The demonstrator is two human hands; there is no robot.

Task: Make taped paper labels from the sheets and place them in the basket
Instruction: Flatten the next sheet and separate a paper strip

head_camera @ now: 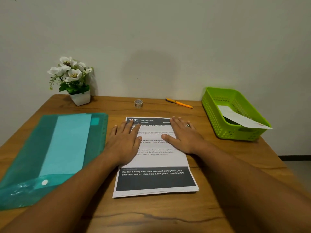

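A stack of printed sheets [156, 179] lies in the middle of the wooden table, its top page headed "DINING AREA". My left hand [125, 142] rests flat on the stack's upper left part, fingers spread. My right hand [182, 134], with a ring on one finger, lies flat on the upper right part. Neither hand holds anything. A small roll of clear tape [138, 103] stands beyond the sheets. The green plastic basket [217, 115] sits at the right with one white folded paper [242, 119] leaning inside it and poking over the rim.
A teal plastic folder [55, 148] with a light blue sheet inside lies at the left. An orange pen [179, 103] lies at the back near the wall. A white pot of white flowers [74, 81] stands at the back left. The table edge drops off at the right.
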